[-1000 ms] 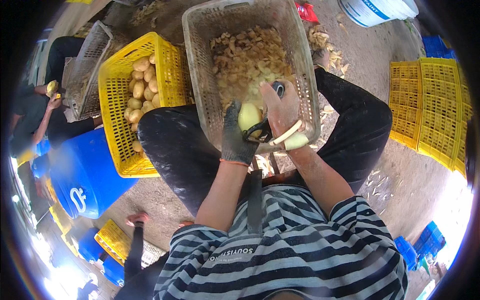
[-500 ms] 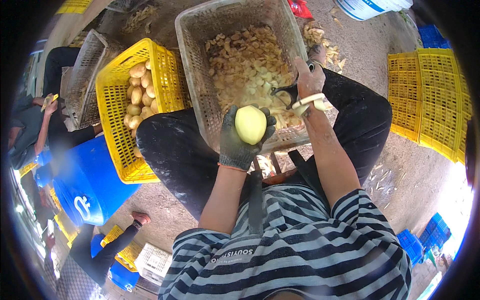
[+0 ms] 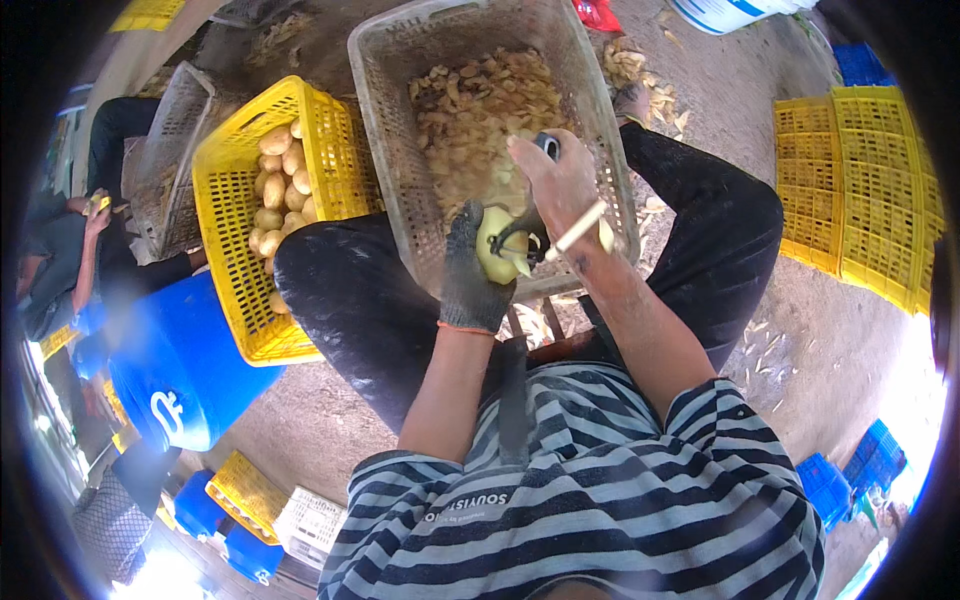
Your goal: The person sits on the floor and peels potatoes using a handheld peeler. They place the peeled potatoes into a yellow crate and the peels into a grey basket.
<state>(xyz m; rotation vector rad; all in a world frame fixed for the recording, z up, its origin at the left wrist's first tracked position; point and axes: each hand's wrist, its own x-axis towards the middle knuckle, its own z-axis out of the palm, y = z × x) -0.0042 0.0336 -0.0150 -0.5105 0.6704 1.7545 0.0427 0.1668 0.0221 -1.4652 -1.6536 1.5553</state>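
Note:
In a dark grey glove, my left hand (image 3: 472,290) is wrapped round a pale, peeled-looking potato (image 3: 494,268). My bare right hand (image 3: 562,180) grips a black peeler (image 3: 515,236), its head against the potato's right side. A pale curl hangs beside the blade. Round my right wrist sits a cream-coloured band (image 3: 582,227), and a dark ring-like thing shows by the thumb. Both hands work above the near end of a grimy plastic crate (image 3: 372,125), whose bottom is covered with potato peelings (image 3: 485,105).
A yellow crate (image 3: 225,215) of potatoes (image 3: 273,190) stands left of my knee, beside a blue barrel (image 3: 190,345). Stacked yellow crates (image 3: 850,190) are at the right, and a white bucket (image 3: 715,14) at the far right. Another person's hand (image 3: 97,205) shows at the left.
My right hand has moved left and the peeler now meets the potato. My left hand has turned the potato toward it. At the lower left, another person's leg has gone from view.

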